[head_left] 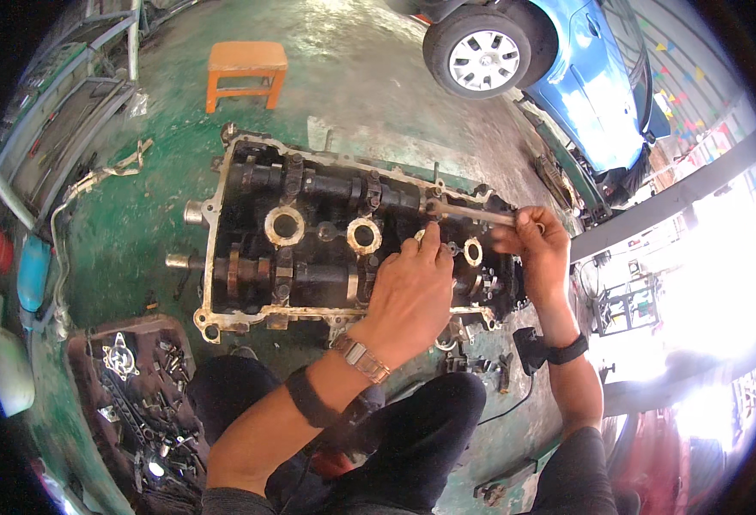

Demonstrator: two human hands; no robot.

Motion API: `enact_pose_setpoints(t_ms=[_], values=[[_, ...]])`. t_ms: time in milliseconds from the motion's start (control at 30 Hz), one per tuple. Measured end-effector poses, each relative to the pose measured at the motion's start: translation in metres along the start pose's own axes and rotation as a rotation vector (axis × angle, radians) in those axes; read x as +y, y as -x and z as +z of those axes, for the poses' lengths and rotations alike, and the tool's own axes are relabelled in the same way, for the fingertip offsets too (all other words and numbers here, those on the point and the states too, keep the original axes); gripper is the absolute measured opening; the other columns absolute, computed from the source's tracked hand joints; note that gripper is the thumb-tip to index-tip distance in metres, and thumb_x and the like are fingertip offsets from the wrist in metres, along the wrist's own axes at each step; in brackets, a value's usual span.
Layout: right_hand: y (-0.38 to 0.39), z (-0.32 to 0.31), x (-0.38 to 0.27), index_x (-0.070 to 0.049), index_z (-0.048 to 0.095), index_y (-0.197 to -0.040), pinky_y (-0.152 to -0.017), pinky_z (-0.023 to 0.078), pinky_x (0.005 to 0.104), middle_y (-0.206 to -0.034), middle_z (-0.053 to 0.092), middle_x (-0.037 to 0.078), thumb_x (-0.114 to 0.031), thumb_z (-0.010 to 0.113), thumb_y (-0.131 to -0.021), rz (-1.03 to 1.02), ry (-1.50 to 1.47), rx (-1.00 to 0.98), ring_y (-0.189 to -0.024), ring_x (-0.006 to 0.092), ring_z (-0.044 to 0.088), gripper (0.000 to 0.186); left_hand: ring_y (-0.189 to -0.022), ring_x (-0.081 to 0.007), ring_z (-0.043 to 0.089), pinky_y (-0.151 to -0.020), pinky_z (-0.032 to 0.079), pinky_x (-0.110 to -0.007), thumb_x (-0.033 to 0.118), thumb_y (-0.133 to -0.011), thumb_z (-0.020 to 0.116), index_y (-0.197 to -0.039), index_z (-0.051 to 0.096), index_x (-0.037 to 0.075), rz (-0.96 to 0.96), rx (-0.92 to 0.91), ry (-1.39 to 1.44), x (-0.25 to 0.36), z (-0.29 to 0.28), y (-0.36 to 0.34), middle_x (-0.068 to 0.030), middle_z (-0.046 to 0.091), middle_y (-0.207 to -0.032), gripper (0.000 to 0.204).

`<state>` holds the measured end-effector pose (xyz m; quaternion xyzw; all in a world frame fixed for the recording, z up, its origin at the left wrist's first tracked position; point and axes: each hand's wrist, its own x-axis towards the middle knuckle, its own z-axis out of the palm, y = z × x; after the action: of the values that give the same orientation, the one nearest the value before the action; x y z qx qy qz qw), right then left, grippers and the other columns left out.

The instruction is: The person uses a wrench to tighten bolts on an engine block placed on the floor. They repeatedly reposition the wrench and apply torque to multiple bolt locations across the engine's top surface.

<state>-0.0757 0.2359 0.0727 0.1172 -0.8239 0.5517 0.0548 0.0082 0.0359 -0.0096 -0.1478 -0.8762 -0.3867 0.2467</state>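
A cylinder head [318,184] with dark camshafts and pale round spark plug openings lies in front of me. My right hand [543,249] is closed round the handle of a wrench [481,213], at the right end of the cylinder head. The wrench lies over the far camshaft row, its left end at a camshaft cap. Across the middle of the cylinder head reaches my left hand [412,287], fingers stretched forward and slightly apart. Its index fingertip is close to the wrench's left end; whether they touch, I cannot tell. The left palm side is hidden.
A brown tray [81,378] of loose metal parts sits at the lower left. An orange stool [247,58] stands on the green floor beyond. Metal racks [17,163] line the left, and a blue car [588,86] is at the far right.
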Motion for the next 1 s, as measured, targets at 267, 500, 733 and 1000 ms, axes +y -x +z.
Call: enact_pose_setpoints(t_ms=[267, 500, 733, 1000], values=[[0.024, -0.008, -0.006, 0.002, 0.067, -0.115, -0.044, 0.034, 0.0215, -0.062, 0.055, -0.001, -0.023, 0.061, -0.102, 0.142, 0.259, -0.258, -0.047, 0.0057, 0.044, 0.028, -0.103, -0.0370, 0.060, -0.088, 0.054, -0.044, 0.015, -0.086, 0.069, -0.115, 0.062, -0.007, -0.001, -0.005, 0.005, -0.001, -0.001, -0.001, -0.0270, 0.053, -0.138, 0.037], [0.049, 0.005, -0.017, 0.005, 0.062, -0.122, -0.047, 0.037, 0.0228, -0.064, 0.045, -0.005, -0.021, 0.056, -0.102, 0.295, -0.184, -0.049, -0.048, 0.0049, 0.037, 0.033, -0.103, -0.0349, 0.062, -0.088, 0.054, -0.042, 0.006, -0.085, 0.057, -0.115, 0.063, -0.013, 0.019, 0.014, -0.003, 0.000, -0.001, 0.000, -0.0311, 0.054, -0.136, 0.036], [0.050, 0.016, -0.010, -0.001, 0.062, -0.125, -0.053, 0.040, 0.0229, -0.071, 0.045, -0.006, -0.022, 0.053, -0.104, 0.428, -0.339, -0.010, -0.050, 0.0040, 0.037, 0.031, -0.105, -0.0367, 0.061, -0.089, 0.054, -0.044, 0.012, -0.086, 0.065, -0.116, 0.062, -0.008, 0.010, 0.010, 0.002, -0.001, -0.001, 0.000, -0.0281, 0.053, -0.137, 0.036], [0.059, 0.022, -0.016, 0.002, 0.059, -0.128, -0.046, 0.040, 0.0251, -0.065, 0.046, -0.003, -0.021, 0.049, -0.103, 0.467, -0.340, -0.084, -0.045, 0.0058, 0.036, 0.035, -0.104, -0.0367, 0.061, -0.089, 0.054, -0.042, 0.005, -0.083, 0.060, -0.112, 0.063, -0.013, 0.022, 0.009, 0.026, 0.000, -0.003, 0.000, -0.0316, 0.053, -0.136, 0.035]])
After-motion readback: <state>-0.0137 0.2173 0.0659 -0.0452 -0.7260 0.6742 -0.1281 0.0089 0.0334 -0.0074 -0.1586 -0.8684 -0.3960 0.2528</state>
